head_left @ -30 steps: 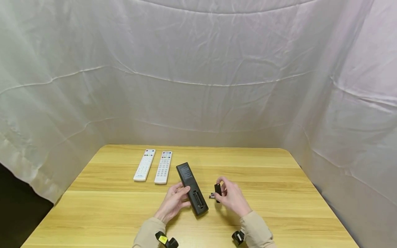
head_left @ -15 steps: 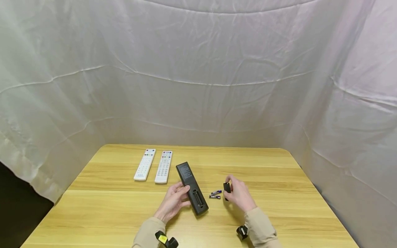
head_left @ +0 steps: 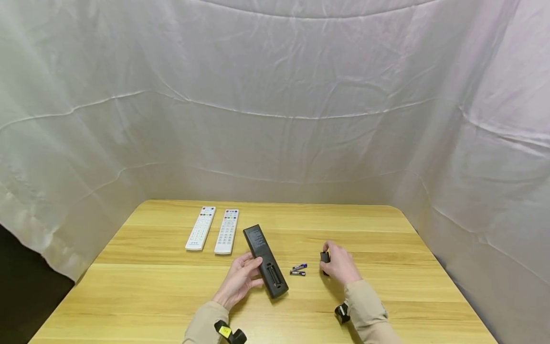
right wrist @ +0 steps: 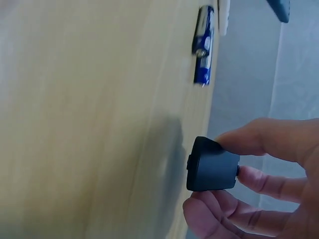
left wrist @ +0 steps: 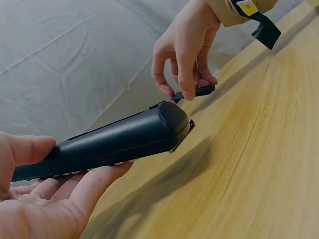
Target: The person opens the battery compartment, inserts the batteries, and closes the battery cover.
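Note:
My left hand grips a black remote control with its back up, thumb on top and fingers beneath. Its battery compartment is uncovered, and the remote is held above the table in the left wrist view. Between thumb and fingers my right hand pinches a small black battery cover, just over the table. Two blue-and-silver batteries lie side by side on the wood between the hands, partly overlapping in the right wrist view.
Two white remote controls lie button side up at the back left of the wooden table. A pale cloth curtain hangs behind the table and along its sides.
My right hand has moved to the right with the battery cover, away from the black remote, and the batteries have come into full view. My left hand holds the remote nearly still.

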`<state>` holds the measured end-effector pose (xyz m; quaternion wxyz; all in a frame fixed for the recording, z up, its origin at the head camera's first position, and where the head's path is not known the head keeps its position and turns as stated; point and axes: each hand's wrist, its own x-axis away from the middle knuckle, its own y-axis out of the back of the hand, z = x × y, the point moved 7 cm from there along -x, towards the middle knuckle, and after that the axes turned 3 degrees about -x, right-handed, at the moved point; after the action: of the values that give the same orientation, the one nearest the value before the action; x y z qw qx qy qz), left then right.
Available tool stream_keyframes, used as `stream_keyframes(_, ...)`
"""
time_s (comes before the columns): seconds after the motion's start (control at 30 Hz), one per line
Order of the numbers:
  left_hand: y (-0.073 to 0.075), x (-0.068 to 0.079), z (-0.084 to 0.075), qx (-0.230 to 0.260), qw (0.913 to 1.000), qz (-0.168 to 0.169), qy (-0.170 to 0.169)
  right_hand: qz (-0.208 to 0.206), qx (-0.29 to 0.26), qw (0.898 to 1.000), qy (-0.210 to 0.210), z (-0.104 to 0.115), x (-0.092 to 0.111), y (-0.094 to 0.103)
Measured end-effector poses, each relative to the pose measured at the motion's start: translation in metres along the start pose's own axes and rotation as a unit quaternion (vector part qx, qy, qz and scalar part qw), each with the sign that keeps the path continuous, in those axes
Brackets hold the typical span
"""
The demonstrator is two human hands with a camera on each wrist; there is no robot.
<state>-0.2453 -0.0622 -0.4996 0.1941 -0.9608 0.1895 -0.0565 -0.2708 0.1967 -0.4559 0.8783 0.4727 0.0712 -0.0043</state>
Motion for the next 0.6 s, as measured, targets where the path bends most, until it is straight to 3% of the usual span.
stream_keyframes(0.33, 0.001, 0.001, 0.001, 0.002, 1.0000, 0.001, 0.005, 0.020, 0.019, 1.000, -0.003, -0.012, -0.012, 0.000)
stream_keyframes(0.6, 0.001, 0.000, 0.000, 0.010, 0.9998, 0.012, -0.011, 0.041, 0.030, 0.999, -0.020, -0.017, -0.019, -0.004)
